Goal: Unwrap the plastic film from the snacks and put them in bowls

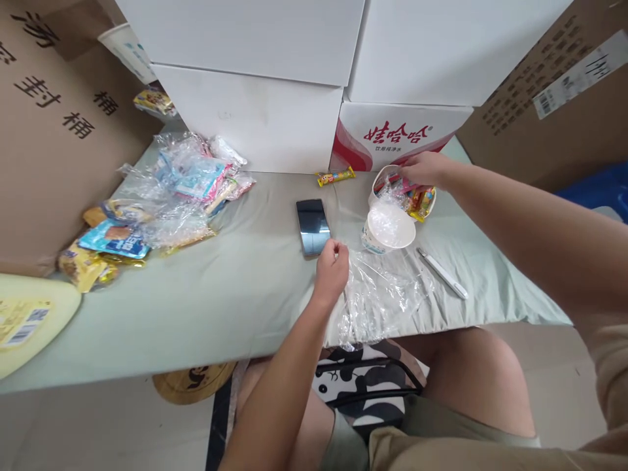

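Note:
My right hand reaches over the rim of a paper tub filled with small wrapped snacks. Its fingers are bent down, and a pink packet shows by the fingertips; what they grip is partly hidden. In front of that tub, touching it, stands a second white paper tub with clear film inside. My left hand is closed on the edge of a clear plastic bag that lies crumpled on the cloth. Just beyond this hand lies a dark smartphone.
A white utility knife lies at the right, and a yellow snack stick near the white boxes. Bagged snacks are heaped at the left beside a cardboard box. A pale yellow bottle lies at the left edge.

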Demonstrator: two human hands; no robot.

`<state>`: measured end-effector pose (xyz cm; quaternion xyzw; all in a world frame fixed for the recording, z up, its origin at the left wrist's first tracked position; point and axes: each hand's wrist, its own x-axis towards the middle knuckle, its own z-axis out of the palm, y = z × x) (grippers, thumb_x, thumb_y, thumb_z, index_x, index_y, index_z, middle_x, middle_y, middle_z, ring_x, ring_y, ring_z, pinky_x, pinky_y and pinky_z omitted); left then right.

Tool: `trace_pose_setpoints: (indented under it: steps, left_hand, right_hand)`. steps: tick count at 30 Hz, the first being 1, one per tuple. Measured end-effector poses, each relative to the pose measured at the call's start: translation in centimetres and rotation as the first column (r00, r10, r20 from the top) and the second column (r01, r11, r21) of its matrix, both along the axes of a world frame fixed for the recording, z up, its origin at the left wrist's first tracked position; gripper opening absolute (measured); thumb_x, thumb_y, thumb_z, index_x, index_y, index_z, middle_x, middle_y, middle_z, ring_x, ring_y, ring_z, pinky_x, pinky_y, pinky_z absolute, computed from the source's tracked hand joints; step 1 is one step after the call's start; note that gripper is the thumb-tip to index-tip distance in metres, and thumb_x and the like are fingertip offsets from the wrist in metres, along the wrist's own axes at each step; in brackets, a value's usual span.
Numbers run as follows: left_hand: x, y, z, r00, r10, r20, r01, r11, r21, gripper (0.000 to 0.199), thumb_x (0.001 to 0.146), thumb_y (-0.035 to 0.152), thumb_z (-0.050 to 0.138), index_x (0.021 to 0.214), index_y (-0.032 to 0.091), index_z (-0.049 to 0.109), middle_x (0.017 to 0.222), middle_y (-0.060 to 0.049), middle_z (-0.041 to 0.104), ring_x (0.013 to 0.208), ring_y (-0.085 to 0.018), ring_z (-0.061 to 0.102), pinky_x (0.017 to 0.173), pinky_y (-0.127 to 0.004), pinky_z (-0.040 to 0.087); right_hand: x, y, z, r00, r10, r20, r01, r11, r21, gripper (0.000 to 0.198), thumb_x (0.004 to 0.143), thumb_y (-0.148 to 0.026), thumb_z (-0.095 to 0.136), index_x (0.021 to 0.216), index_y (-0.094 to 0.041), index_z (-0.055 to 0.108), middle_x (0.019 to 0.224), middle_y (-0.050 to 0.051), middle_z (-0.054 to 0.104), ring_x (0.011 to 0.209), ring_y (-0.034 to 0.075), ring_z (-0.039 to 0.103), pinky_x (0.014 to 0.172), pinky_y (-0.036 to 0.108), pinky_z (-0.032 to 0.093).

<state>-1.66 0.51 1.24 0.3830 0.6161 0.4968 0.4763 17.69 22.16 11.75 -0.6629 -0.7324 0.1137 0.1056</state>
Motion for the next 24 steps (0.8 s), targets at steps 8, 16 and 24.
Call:
trace_pose_setpoints:
  steps: [8, 16, 24]
  left_hand:
    - [-0.5, -0.6, 0.3, 1.0, -0.017, -0.004, 0.017, 1.0, 0.004, 0.02, 0.093, 0.029, 0.051, 0.074, 0.023, 0.046, 0.067, 0.003, 0.047, 0.067, -0.014, 0.048, 0.062, -0.025, 0.038]
    - [-1.4, -0.6, 1.4, 0.925, -0.366, -0.106, 0.364, 0.931, -0.043, 0.016, 0.089, 0.027, 0.053, 0.075, 0.021, 0.052, 0.072, 0.003, 0.06, 0.066, -0.013, 0.053, 0.064, -0.027, 0.039]
    - [-4.4, -0.1, 0.0, 0.891, -0.284, -0.353, 0.318, 0.947, 0.041, 0.033, 0.068, 0.014, 0.077, 0.097, 0.022, 0.063, 0.102, -0.003, 0.066, 0.083, -0.017, 0.062, 0.078, -0.031, 0.05]
  right_hand:
    - [-0.9, -0.6, 2.5, 0.991, -0.102, 0.087, 0.098, 0.994, 0.049, 0.033, 0.091, -0.027, 0.052, 0.108, -0.001, 0.064, 0.126, 0.03, 0.062, 0.124, 0.037, 0.058, 0.099, 0.051, 0.042]
    - [2.6, -15.7, -1.9, 0.812, 0.575, -0.094, -0.484, 0.755, 0.442, 0.017, 0.09, -0.011, 0.049, 0.09, -0.02, 0.064, 0.084, 0.004, 0.069, 0.078, 0.016, 0.065, 0.076, 0.031, 0.053]
    - [4.8, -28.0, -10.3, 0.808, 0.588, 0.039, -0.59, 0.807, 0.034, 0.044, 0.091, -0.021, 0.057, 0.134, -0.018, 0.064, 0.144, 0.018, 0.059, 0.129, 0.035, 0.058, 0.102, 0.053, 0.055]
